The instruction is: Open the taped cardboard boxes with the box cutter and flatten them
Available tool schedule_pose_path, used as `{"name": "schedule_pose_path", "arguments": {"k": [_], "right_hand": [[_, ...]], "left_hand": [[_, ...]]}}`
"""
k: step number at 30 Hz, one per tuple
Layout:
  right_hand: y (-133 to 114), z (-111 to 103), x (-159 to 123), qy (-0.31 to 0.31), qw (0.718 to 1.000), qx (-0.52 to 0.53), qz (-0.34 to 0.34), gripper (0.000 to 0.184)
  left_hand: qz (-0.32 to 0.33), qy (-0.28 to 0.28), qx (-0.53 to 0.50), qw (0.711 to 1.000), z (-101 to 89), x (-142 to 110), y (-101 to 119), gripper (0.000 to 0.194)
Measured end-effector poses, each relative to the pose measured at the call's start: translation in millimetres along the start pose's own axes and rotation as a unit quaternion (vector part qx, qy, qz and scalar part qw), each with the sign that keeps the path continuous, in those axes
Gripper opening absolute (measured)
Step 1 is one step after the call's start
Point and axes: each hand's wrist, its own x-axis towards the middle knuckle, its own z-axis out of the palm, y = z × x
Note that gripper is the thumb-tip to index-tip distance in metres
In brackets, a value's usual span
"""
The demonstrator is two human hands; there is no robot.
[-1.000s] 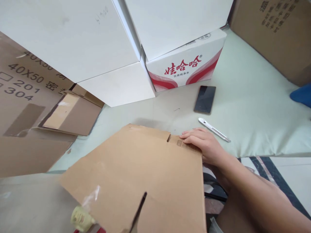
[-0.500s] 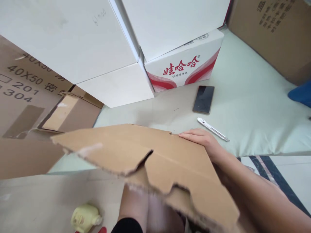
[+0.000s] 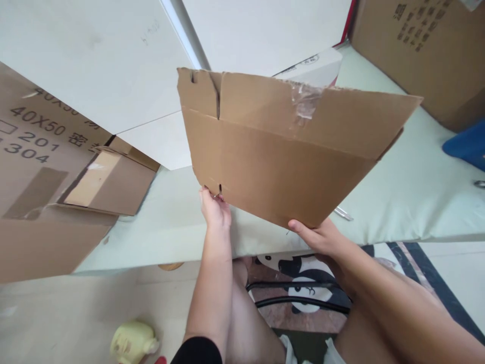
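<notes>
A flattened brown cardboard box [image 3: 273, 162] is held up at a tilt over the covered surface, with slots at its left side and clear tape on its torn top edge. My left hand [image 3: 215, 207] grips its lower left corner, the fingers partly behind the board. At the lower right edge, my right hand [image 3: 316, 235] holds it with the thumb in front and the other fingers hidden behind. Just past my right hand, part of a white utility knife [image 3: 344, 214] shows on the cloth. The cardboard hides the phone seen earlier.
White boxes [image 3: 94, 60] stand along the back. Brown cartons are at the left [image 3: 41, 202] and far right [image 3: 420, 65]. A blue object [image 3: 466, 146] lies at the right edge. On the floor are a yellow bottle [image 3: 132, 341] and a panda-patterned mat [image 3: 306, 288].
The cardboard has swung up and away from me, its face now tilted toward me. My left hand has come into view at its lower left corner; my right hand is at the lower edge.
</notes>
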Motion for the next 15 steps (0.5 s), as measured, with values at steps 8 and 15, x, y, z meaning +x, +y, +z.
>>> {"name": "schedule_pose_path", "arguments": {"k": [8,15], "right_hand": [[0.9,-5.0,5.4,0.038,0.996,-0.033,-0.069,0.023],[6.9,2.1,0.3,0.146,0.987,-0.068,-0.002,0.032]], "left_hand": [[0.061,0.113,-0.006,0.992,11.2,-8.7,1.7,0.031],[0.094,0.053,-0.019,0.994,22.8,-30.4,0.5,0.036]]}}
